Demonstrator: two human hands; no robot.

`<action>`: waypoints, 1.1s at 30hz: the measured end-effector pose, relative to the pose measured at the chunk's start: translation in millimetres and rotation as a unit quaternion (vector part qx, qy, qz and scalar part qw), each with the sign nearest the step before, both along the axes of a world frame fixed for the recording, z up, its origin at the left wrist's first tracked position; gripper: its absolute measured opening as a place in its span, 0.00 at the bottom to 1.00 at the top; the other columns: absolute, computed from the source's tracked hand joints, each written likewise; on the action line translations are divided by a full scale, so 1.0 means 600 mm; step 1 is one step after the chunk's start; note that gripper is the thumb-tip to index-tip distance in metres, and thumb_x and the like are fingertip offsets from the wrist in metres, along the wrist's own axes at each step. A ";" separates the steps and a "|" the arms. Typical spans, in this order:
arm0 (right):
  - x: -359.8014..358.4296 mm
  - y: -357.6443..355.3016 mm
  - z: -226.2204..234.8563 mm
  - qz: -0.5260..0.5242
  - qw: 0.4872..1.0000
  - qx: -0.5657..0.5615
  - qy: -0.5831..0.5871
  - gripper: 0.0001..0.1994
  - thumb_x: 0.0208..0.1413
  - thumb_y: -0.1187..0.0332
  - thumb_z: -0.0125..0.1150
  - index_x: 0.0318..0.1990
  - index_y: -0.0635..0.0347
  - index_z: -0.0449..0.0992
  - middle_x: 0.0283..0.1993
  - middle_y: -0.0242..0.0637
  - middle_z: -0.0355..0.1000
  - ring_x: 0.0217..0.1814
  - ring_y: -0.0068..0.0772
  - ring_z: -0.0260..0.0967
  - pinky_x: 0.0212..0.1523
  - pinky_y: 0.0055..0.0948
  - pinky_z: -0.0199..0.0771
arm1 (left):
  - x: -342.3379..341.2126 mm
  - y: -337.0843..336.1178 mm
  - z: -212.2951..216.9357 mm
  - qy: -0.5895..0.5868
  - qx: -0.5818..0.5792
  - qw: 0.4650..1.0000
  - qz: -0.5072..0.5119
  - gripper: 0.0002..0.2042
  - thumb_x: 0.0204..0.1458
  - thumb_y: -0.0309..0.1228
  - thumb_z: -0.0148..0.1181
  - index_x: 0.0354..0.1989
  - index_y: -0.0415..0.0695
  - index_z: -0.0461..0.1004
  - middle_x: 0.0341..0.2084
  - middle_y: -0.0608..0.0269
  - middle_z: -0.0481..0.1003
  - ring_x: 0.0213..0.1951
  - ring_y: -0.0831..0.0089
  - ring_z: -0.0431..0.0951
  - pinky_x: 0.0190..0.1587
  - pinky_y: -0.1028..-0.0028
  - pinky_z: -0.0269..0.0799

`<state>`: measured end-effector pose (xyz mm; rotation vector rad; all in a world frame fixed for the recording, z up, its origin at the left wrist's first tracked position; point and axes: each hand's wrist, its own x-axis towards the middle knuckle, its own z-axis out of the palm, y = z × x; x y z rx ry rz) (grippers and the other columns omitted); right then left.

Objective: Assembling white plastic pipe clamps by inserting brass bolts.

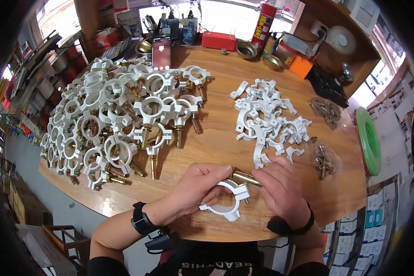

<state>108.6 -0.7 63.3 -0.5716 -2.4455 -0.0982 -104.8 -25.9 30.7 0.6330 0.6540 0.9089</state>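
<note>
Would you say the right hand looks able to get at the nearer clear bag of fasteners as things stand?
Probably yes: only tabletop seems to lie between the right hand and the clear bag, though that hand's fingertips are at the end of the brass-coloured bolt.

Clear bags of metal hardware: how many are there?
2: one clear bag at right on the table, another bag lower in view. More could be hidden.

Open lane between clamp heap (122, 120) and half-rings (267, 110)
</note>
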 end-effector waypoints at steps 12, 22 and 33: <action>0.006 0.008 -0.018 -0.007 0.984 -0.136 0.118 0.13 0.40 0.72 0.64 0.35 0.65 0.71 0.26 0.41 0.70 0.27 0.42 0.68 0.30 0.34 0.68 | 0.028 0.006 -0.007 0.025 0.002 0.998 0.049 0.13 0.56 0.35 0.52 0.32 0.35 0.74 0.15 0.66 0.71 0.09 0.86 0.56 0.12 0.83 0.52; 0.007 0.003 -0.027 -0.036 0.985 -0.145 0.085 0.13 0.39 0.78 0.63 0.36 0.67 0.71 0.29 0.46 0.71 0.30 0.46 0.70 0.31 0.34 0.72 | 0.019 0.009 -0.022 0.015 0.004 1.000 0.005 0.14 0.56 0.37 0.52 0.31 0.36 0.72 0.18 0.63 0.72 0.09 0.87 0.58 0.12 0.84 0.53; 0.011 -0.009 -0.029 0.035 0.986 -0.115 0.112 0.22 0.32 0.80 0.68 0.39 0.67 0.68 0.37 0.46 0.72 0.40 0.47 0.72 0.40 0.36 0.75 | 0.018 0.007 -0.021 0.051 -0.010 0.996 -0.075 0.15 0.60 0.41 0.42 0.35 0.41 0.67 0.14 0.66 0.67 0.08 0.85 0.57 0.11 0.84 0.53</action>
